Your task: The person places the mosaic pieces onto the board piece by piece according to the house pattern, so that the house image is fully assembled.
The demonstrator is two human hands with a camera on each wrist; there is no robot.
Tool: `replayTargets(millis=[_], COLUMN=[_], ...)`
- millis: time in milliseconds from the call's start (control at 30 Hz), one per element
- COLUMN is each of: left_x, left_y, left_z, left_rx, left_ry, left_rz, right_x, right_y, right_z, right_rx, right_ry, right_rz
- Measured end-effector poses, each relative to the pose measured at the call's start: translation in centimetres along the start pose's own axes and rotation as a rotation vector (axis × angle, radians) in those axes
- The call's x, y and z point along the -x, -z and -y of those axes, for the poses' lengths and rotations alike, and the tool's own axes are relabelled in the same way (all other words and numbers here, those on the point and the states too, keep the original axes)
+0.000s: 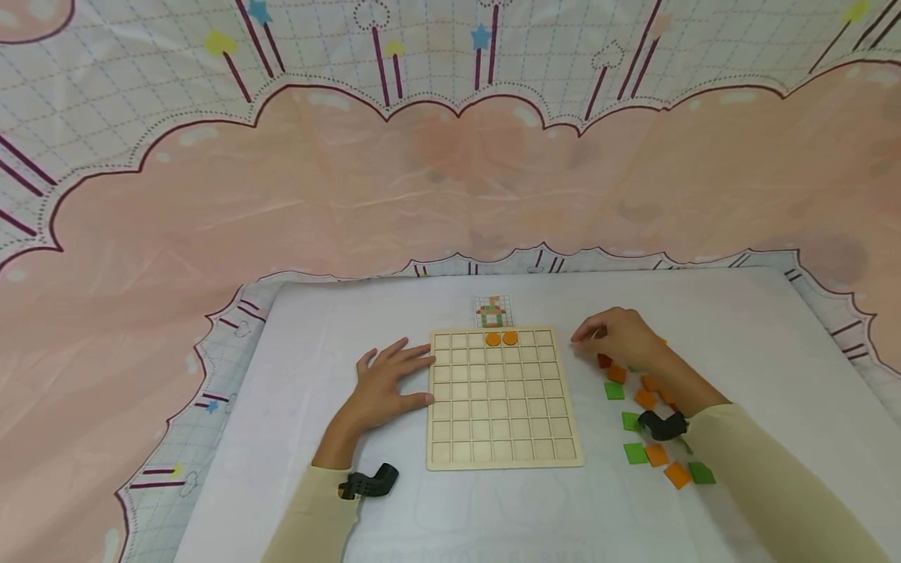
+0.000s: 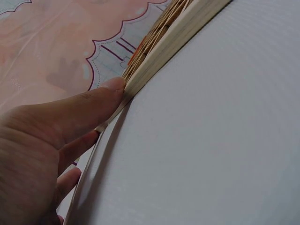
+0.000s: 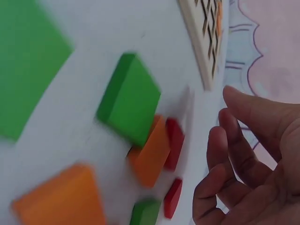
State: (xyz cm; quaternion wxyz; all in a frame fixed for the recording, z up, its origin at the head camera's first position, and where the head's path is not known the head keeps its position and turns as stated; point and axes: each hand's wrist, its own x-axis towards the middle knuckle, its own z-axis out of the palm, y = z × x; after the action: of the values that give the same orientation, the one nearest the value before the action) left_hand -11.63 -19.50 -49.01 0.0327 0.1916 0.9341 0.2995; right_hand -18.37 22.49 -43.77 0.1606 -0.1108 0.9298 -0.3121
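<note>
A square wooden grid board [image 1: 507, 399] lies flat, with two round orange pieces [image 1: 501, 338] in its top row. At its left side my left hand [image 1: 383, 391] has its fingers spread, thumb and fingertips at the edge. The left wrist view shows the thumb [image 2: 89, 108] against the board's rim [image 2: 154, 61]. My right hand [image 1: 622, 336] hovers right of the board, above the far end of the loose tiles. In the right wrist view its fingers [image 3: 220, 145] are loosely bent and nothing shows between thumb and fingertips. A green tile [image 3: 131, 101] and an orange tile [image 3: 152, 154] lie nearby.
Several green tiles [image 1: 636, 453] and orange tiles [image 1: 678, 475] are scattered under and beside the right forearm, with red ones [image 3: 174, 145] near the hand. A small pattern card [image 1: 493, 311] lies just beyond the board. Patterned cloth [image 1: 457, 188] hangs behind the white table [image 1: 317, 328].
</note>
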Motion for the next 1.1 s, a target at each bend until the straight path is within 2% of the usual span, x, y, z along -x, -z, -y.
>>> replayTargets(millis=[267,500,733,1100], left_x=[0.0,-0.1,-0.1,0.0], left_y=[-0.1,-0.2,-0.3,-0.1], left_z=[0.0,0.1,0.2,0.2], left_rx=[-0.002,-0.001,-0.015,-0.012], left_ry=[0.006,0.009,0.009,0.004], left_rz=[0.001,0.001,-0.001,-0.004], right_x=[2.2,3.1,3.6,3.8], right_y=[1.4,2.0,1.9,1.4], right_z=[-2.0,-3.3,-4.2,-3.8], right_rx=[0.076,0.149,0.128,0.077], right_ry=[-0.015,-0.042,-0.031,-0.007], right_rz=[0.029,0.049,0.081,0.11])
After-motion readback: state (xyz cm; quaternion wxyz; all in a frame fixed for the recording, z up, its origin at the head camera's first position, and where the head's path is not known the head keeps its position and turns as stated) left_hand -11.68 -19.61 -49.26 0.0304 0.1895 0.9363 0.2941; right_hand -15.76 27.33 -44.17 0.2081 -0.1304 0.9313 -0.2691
